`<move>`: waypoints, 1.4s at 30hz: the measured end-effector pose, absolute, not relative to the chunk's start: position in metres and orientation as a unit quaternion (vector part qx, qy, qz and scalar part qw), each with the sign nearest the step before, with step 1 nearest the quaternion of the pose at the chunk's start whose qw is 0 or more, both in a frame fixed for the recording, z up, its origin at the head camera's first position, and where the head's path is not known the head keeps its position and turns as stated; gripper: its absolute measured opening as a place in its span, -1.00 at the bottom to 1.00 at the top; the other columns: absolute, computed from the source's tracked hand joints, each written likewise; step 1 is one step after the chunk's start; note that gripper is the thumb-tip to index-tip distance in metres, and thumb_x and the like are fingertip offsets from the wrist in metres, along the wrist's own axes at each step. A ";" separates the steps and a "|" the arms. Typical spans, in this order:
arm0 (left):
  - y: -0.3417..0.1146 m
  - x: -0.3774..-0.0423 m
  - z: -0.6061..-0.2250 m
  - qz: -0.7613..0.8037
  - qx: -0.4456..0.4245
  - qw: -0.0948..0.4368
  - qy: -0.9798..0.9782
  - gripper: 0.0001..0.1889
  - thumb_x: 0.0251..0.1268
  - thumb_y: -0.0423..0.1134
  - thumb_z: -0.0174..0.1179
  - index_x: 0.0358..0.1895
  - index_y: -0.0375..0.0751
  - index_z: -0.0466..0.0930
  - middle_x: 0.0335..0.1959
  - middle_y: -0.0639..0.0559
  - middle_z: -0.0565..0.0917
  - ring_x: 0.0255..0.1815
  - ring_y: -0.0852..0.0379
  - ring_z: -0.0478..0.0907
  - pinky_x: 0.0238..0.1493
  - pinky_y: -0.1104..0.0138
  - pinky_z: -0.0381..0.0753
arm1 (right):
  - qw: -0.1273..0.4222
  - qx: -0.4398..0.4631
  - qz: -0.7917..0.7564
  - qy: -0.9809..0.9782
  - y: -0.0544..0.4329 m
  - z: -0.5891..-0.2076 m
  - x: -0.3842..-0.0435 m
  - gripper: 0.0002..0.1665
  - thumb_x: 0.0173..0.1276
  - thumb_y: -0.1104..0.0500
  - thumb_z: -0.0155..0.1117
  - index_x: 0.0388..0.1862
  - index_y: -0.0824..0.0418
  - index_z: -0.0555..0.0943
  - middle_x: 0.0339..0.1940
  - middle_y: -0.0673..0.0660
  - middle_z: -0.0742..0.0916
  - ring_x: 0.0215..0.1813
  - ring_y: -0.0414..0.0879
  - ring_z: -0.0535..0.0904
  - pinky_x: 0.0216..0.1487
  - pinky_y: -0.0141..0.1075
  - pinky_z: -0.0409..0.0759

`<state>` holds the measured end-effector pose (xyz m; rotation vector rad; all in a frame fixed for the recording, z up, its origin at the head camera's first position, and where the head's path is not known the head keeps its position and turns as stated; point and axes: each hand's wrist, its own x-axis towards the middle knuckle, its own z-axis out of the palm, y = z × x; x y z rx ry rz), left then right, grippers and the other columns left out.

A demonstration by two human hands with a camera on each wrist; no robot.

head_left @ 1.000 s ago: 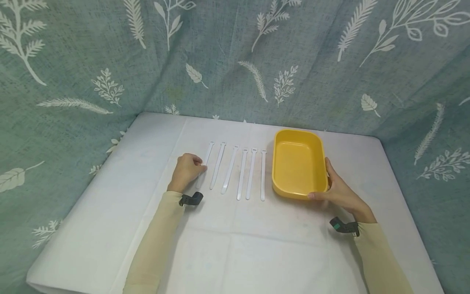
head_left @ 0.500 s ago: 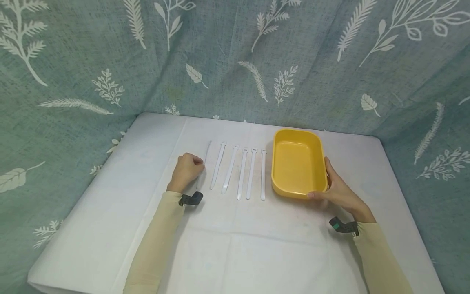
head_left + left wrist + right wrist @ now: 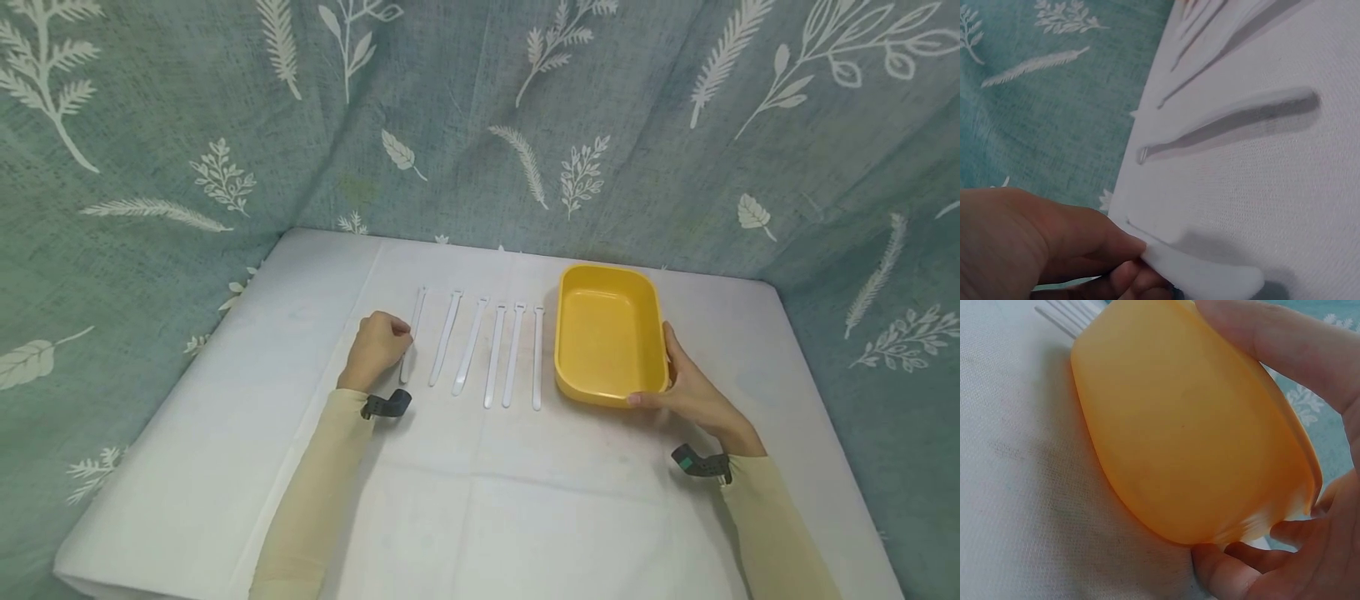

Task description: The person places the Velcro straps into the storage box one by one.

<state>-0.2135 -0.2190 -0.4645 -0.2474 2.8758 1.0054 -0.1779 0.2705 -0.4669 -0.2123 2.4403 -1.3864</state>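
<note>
My left hand (image 3: 375,348) pinches the leftmost white cable tie (image 3: 1213,275), a flat strap with a slotted head and rounded tail, between thumb and fingers near its middle. Its tail end points toward the wrist camera in the left wrist view. Several matching cable ties lie side by side to its right, among them the nearest one (image 3: 446,340) and the rightmost one (image 3: 537,358). With the thumb at the front rim and fingers around the right side, my right hand (image 3: 701,400) grips a yellow plastic tray (image 3: 611,392). Nothing lies inside the tray.
A white cloth covers the table (image 3: 525,508). Behind it and along both sides hangs a green curtain (image 3: 450,125) with white leaf prints. Each wrist wears a small black camera mount, one left (image 3: 387,405) and one right (image 3: 701,461).
The leftmost cable tie has turned and shifted slightly left with my left hand. My right hand and the yellow tray stay put.
</note>
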 end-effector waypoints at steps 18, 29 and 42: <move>-0.226 -0.219 -0.468 0.385 -0.081 0.067 0.917 -0.69 0.43 -0.29 0.19 0.11 -0.40 0.69 -0.03 -0.32 0.78 -0.26 0.07 0.78 -0.17 0.33 0.79 | 0.166 -0.083 -0.504 0.844 0.270 -0.467 -0.179 0.66 0.12 0.05 0.66 0.68 -0.26 -0.53 0.77 -0.03 -0.25 0.76 0.28 -0.20 0.58 0.54 -0.17; -0.228 -0.222 -0.465 0.422 -0.080 0.068 0.901 -0.67 0.44 -0.25 0.21 0.12 -0.39 0.69 -0.02 -0.32 0.77 -0.25 0.10 0.75 -0.21 0.41 0.73 | 0.170 -0.074 -0.505 0.843 0.270 -0.467 -0.178 0.66 0.13 0.05 0.66 0.66 -0.33 -0.54 0.77 -0.02 -0.26 0.76 0.28 -0.23 0.58 0.54 -0.18; -0.225 -0.223 -0.460 0.481 -0.062 0.053 0.873 -0.67 0.45 -0.28 0.23 0.12 -0.44 0.68 0.04 -0.37 0.74 -0.31 0.21 0.73 -0.21 0.43 0.80 | 0.167 -0.076 -0.503 0.845 0.270 -0.466 -0.178 0.68 0.10 0.02 0.67 0.68 -0.26 -0.53 0.77 -0.07 -0.27 0.77 0.25 -0.26 0.59 0.53 -0.19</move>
